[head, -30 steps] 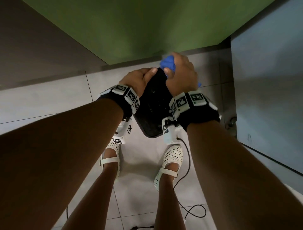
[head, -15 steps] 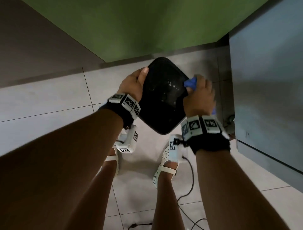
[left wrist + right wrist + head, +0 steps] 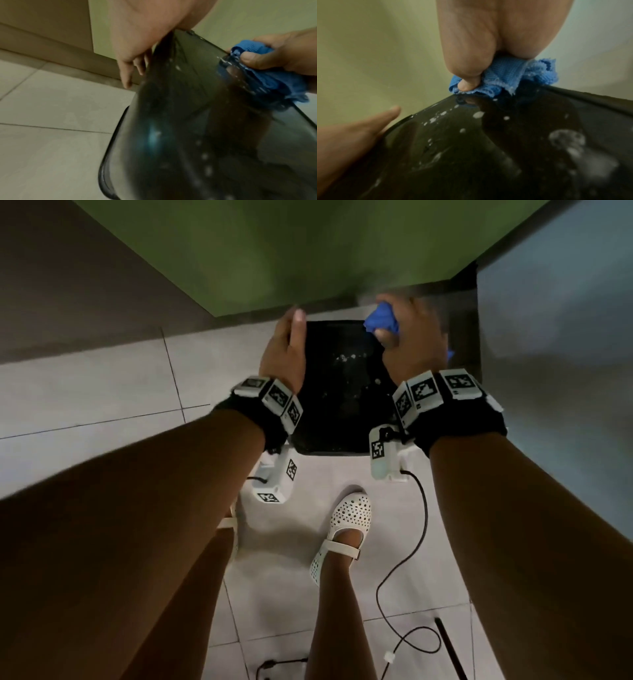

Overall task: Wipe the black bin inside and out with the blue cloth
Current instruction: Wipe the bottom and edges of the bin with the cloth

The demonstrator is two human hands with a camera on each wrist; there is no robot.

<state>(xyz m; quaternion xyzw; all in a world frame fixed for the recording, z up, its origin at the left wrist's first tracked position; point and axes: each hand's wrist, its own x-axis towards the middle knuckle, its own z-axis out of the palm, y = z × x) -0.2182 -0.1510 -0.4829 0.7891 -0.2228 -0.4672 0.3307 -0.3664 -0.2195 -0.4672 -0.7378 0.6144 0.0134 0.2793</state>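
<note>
The black bin (image 3: 342, 392) sits in the middle of the head view, held off the tiled floor (image 3: 102, 392) between both hands, its glossy dark surface turned up toward the camera and dotted with white suds. The left hand (image 3: 284, 354) steadies its left edge, thumb laid along the top and fingers (image 3: 126, 73) reaching down the far side; that grip looks loose, with fairly straight fingers bracing rather than clenching. The right hand (image 3: 411, 340) has its grip closed around the bunched blue cloth (image 3: 382, 320), pressing it on the bin's upper right corner, as the right wrist view shows with the thumb pinching the wad against the edge. This looks like the outside-wiping step, working round the rim of the upturned face. Whether the inside has been done cannot be told. The next move probably calls for dragging the cloth across the soapy patches in the centre while the left hand keeps the bin from twisting.
</note>
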